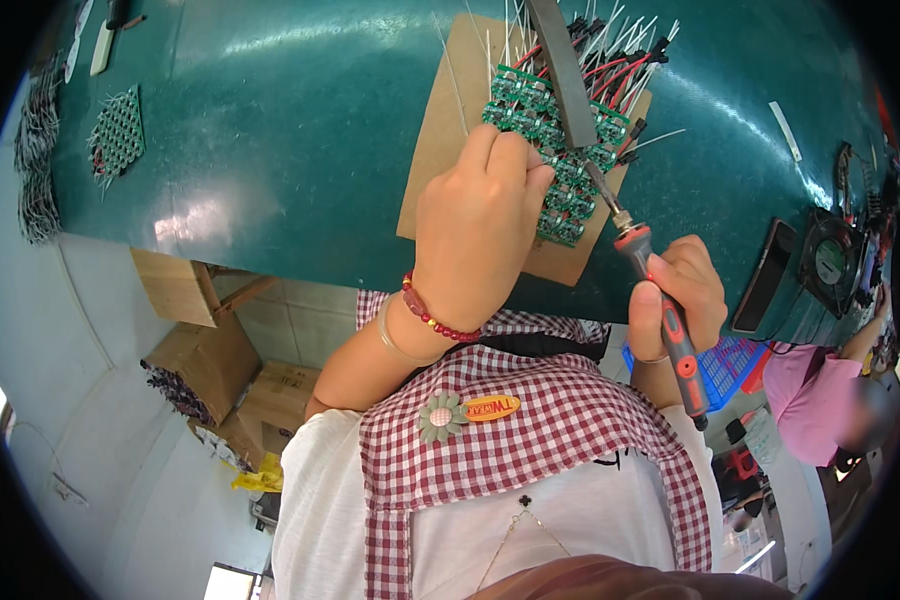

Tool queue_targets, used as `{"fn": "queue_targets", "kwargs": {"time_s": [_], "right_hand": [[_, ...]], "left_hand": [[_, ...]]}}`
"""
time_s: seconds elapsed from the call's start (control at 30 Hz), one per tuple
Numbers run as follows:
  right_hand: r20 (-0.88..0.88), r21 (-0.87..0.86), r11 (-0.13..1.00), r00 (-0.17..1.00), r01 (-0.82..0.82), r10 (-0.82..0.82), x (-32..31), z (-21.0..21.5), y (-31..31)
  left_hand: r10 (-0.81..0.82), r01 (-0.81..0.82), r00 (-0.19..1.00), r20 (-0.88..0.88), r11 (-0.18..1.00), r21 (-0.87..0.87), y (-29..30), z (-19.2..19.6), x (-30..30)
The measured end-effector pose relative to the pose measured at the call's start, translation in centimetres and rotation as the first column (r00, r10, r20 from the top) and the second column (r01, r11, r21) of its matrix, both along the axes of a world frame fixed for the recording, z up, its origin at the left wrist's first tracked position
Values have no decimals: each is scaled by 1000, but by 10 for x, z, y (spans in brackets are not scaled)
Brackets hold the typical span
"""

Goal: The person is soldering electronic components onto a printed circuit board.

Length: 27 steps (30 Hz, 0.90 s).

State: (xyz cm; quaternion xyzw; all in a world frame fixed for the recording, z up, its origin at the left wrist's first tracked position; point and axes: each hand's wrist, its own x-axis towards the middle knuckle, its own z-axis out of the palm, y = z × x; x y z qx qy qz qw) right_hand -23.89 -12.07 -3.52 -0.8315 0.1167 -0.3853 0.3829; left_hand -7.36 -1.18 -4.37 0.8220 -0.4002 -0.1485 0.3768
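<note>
A soldering iron (654,290) with a grey and red handle is in my right hand (692,292), its tip pointing up and left onto a panel of green circuit boards (562,190). My left hand (475,210) is closed in a pinch at the left side of the panel; its knuckles hide what the fingertips hold. White, red and black wires (625,75) fan out from the far edge of the panel. Across the boards lies a grey metal bar (562,75), its near end close to the iron's tip. Brown cardboard (435,170) is under the panel.
Another green circuit panel (118,138) lies at the left of the green table (270,130), near bundled wires (38,150). At the right are a phone (767,275), a black fan (832,255) and a white strip (785,130). Another person (810,405) sits beyond the blue crate (725,372).
</note>
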Motion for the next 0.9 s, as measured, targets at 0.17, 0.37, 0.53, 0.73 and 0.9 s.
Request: {"fn": "queue_targets", "kwargs": {"time_s": [0.17, 0.37, 0.53, 0.73, 0.9], "right_hand": [[0, 5, 1000, 1000, -11, 11, 6, -2, 0], [-34, -3, 1000, 999, -19, 19, 9, -1, 1], [-68, -39, 999, 997, -24, 21, 9, 5, -1], [50, -2, 999, 998, -42, 42, -21, 7, -9], [-52, 116, 991, 997, 62, -56, -4, 7, -3]], "left_hand": [[-8, 8, 1000, -6, 1000, 1, -3, 0, -1], [27, -27, 999, 45, 1000, 11, -6, -1, -4], [41, -41, 999, 33, 999, -11, -6, -2, -3], [25, -30, 989, -147, 999, -33, 9, 3, 3], [-104, 36, 879, -466, 988, -153, 8, 26, -15]]}}
